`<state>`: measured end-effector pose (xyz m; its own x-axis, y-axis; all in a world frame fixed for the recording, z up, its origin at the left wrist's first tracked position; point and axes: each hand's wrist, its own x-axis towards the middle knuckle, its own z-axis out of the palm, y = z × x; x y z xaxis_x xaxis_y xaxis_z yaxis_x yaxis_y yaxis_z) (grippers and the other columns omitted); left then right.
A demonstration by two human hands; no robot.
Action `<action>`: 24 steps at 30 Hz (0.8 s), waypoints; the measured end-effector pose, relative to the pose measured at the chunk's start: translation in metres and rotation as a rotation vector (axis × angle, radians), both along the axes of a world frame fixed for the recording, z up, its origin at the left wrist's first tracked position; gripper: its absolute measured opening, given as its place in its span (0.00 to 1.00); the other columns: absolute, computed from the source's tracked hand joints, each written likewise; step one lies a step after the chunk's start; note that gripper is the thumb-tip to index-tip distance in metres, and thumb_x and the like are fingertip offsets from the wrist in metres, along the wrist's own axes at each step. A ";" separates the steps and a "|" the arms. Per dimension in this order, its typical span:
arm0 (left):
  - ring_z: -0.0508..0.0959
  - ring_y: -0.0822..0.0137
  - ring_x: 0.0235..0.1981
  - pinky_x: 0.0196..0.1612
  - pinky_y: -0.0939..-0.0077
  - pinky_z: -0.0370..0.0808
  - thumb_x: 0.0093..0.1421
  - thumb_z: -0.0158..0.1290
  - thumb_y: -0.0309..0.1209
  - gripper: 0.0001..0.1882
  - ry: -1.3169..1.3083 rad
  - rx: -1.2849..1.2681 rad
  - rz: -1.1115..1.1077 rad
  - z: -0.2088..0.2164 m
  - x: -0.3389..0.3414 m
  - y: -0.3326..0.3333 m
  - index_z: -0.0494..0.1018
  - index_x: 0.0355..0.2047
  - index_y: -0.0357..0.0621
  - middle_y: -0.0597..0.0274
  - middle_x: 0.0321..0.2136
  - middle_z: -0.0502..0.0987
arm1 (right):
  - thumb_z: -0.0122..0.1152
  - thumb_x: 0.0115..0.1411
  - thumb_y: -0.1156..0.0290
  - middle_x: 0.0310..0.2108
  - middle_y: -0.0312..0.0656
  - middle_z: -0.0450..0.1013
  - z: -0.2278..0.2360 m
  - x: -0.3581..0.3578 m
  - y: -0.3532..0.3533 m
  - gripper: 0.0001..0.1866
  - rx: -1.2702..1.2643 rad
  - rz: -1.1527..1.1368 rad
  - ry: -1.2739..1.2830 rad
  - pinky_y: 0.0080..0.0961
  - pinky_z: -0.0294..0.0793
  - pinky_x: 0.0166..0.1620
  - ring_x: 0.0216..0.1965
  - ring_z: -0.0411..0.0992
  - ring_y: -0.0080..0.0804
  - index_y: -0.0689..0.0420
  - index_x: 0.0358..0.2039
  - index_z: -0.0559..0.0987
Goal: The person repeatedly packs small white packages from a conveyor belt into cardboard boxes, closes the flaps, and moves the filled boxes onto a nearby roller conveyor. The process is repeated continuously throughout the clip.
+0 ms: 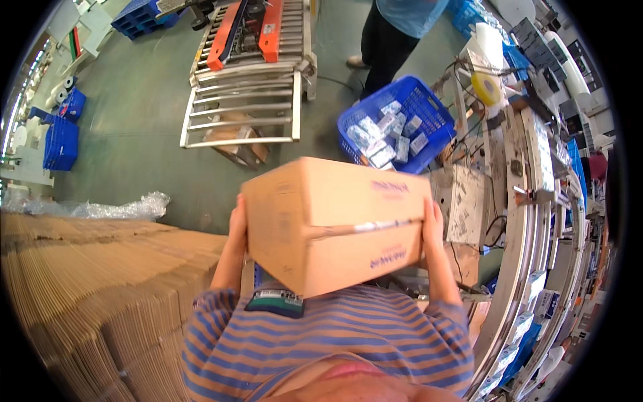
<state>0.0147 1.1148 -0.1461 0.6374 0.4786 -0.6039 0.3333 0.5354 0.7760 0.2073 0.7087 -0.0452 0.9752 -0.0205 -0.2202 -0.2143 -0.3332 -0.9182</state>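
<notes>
Right in front of the person's chest is a big brown cardboard box point(335, 224). It is held up in the air, above the green floor point(134, 114). The left hand point(237, 224) presses flat on the box's left side. The right hand point(432, 224) presses flat on its right side. The fingers point(236, 211) of both hands are spread wide against the cardboard, so the box is squeezed between the two palms. The top flaps are folded shut, with a seam running across the middle. The box tilts a little.

Below the box is the person's own striped shirt point(321, 342), orange and blue. To the left lies a tall pile of flat cardboard sheets point(100, 288). Some crinkly clear plastic wrap point(127, 208) sits behind that pile.

Behind the box, a blue plastic basket point(429, 110) stands on the floor. It is full of small packets point(385, 134). Another person point(395, 33) stands just beside the basket. A metal roller frame point(248, 100) with orange parts is farther back. On the right, a curved conveyor line point(529, 268) runs past.
</notes>
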 end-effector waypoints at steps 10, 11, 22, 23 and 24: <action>0.76 0.67 0.37 0.35 0.72 0.74 0.60 0.35 0.61 0.36 -0.463 -0.417 0.639 -0.070 0.076 0.095 0.67 0.49 0.41 0.62 0.38 0.76 | 0.48 0.51 0.40 0.36 0.51 0.75 0.139 0.235 0.510 0.33 -0.623 0.890 -0.523 0.36 0.73 0.41 0.38 0.74 0.47 0.61 0.35 0.78; 0.76 0.67 0.37 0.35 0.72 0.74 0.60 0.35 0.61 0.35 -0.439 -0.391 0.677 -0.090 0.094 0.109 0.67 0.48 0.41 0.62 0.38 0.76 | 0.51 0.50 0.39 0.40 0.51 0.74 0.120 0.260 0.556 0.34 -0.673 1.040 -0.473 0.39 0.71 0.43 0.42 0.73 0.45 0.59 0.41 0.74; 0.61 0.42 0.56 0.59 0.44 0.48 0.55 0.38 0.64 0.42 0.218 1.786 -0.668 0.027 0.027 0.138 0.62 0.53 0.36 0.46 0.53 0.65 | 0.56 0.50 0.48 0.32 0.45 0.72 -0.021 0.165 0.668 0.25 -0.272 1.277 -0.907 0.35 0.69 0.37 0.34 0.71 0.39 0.60 0.33 0.72; 0.61 0.42 0.56 0.59 0.43 0.47 0.55 0.38 0.64 0.42 0.214 1.780 -0.561 0.022 0.039 0.140 0.63 0.52 0.36 0.47 0.53 0.65 | 0.56 0.50 0.48 0.32 0.45 0.72 -0.022 0.179 0.674 0.25 -0.292 1.262 -0.900 0.34 0.69 0.37 0.34 0.71 0.39 0.60 0.33 0.72; 0.61 0.42 0.57 0.59 0.43 0.45 0.55 0.38 0.64 0.42 0.222 1.756 -0.458 0.024 0.052 0.136 0.64 0.52 0.36 0.48 0.53 0.65 | 0.56 0.50 0.48 0.32 0.45 0.72 -0.026 0.191 0.678 0.25 -0.311 1.262 -0.879 0.34 0.69 0.37 0.34 0.72 0.38 0.60 0.33 0.72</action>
